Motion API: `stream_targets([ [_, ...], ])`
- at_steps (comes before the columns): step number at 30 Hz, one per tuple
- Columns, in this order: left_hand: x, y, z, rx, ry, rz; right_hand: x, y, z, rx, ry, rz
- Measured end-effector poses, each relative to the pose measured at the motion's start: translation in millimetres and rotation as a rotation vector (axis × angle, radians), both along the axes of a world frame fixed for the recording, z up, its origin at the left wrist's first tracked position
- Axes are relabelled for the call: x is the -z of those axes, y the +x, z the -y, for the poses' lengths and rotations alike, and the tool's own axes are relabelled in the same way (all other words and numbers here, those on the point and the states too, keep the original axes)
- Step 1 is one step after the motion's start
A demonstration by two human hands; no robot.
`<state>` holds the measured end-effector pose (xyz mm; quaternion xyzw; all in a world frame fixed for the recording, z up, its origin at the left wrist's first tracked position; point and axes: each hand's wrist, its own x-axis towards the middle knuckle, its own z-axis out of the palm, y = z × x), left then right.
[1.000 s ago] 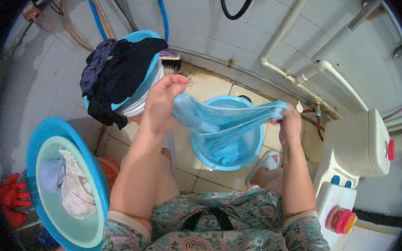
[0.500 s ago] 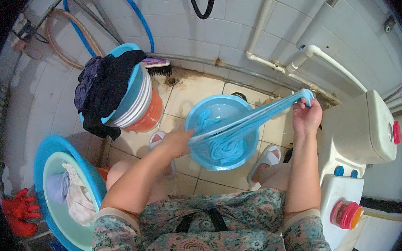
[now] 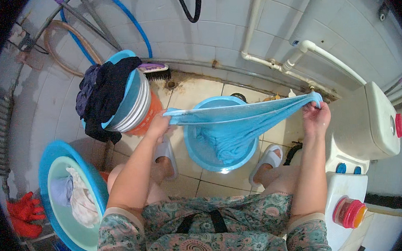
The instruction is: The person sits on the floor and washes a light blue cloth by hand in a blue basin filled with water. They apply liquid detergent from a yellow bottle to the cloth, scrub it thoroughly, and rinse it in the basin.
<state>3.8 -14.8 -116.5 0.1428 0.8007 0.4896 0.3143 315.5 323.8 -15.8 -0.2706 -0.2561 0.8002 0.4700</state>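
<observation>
A wet blue towel (image 3: 238,127) is stretched between my hands above a light-blue basin (image 3: 196,150) on the tiled floor. Its upper edge is pulled nearly straight, and its lower folds hang down into the basin. My left hand (image 3: 160,123) is closed on one corner, just past the basin's left rim. At the right, my right hand (image 3: 316,115) grips the other corner, higher and beyond the basin's right side. Water in the basin shows only in part, as the towel covers much of it.
Dark clothes (image 3: 109,85) drape over a basin stacked on an orange bucket (image 3: 148,117). At left, nested basins (image 3: 46,183) hold pale cloths; red gloves (image 3: 25,210) hang beside them. A brush (image 3: 156,71) lies by the wall. The toilet (image 3: 361,123) with a red-lidded jar (image 3: 349,212) stands right.
My left hand has moved up and left with its towel corner, spreading the towel wider. My right hand has shifted slightly right. More of the towel is lifted out of the basin.
</observation>
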Motion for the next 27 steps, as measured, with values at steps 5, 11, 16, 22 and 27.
stream_targets([
  [5, -53.9, 29.6, -33.6, -0.252, 0.425, 0.687, 19.4, -0.3, -10.7, 0.013, -0.074, 0.075],
  [11, -70.3, 38.0, -34.1, 0.349, -0.149, -0.143, 20.1, -1.3, -8.3, 0.070, -0.073, 0.175],
  [16, -107.6, 52.7, -46.9, 0.363, 0.312, 0.155, 4.1, -37.8, 51.9, -0.291, 0.227, 0.587],
  [22, -82.7, 114.6, -80.9, 0.598, 0.249, -0.344, -17.3, -69.2, 134.3, -0.754, 0.535, 0.575],
  [27, -20.9, 99.0, -97.4, -0.087, 0.205, 0.302, 7.9, -77.2, 120.8, -0.783, 0.372, 0.610],
])
